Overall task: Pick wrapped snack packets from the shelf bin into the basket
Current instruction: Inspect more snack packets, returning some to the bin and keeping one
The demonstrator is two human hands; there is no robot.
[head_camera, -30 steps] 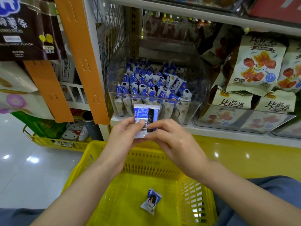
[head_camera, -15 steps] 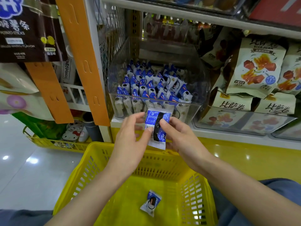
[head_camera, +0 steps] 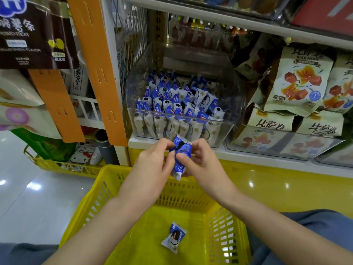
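A blue and white snack packet (head_camera: 181,155) hangs upright between my two hands, above the far rim of the yellow basket (head_camera: 91,205). My left hand (head_camera: 152,169) pinches its left edge and my right hand (head_camera: 202,165) pinches its right side. One more packet (head_camera: 174,237) lies flat on the basket floor. Just behind my hands, the clear shelf bin (head_camera: 225,129) holds several rows of the same packets (head_camera: 172,104).
Bags of pizza-roll snacks (head_camera: 294,81) fill clear trays to the right of the bin. Orange hanging strips (head_camera: 99,73) and a dark potato-stick bag (head_camera: 36,33) hang at left. A lower yellow basket with a cartoon-cat item (head_camera: 82,155) sits on the floor at left.
The packet has turned in my hands from its white barcode side to its blue side, and both hands have come down slightly toward the basket rim.
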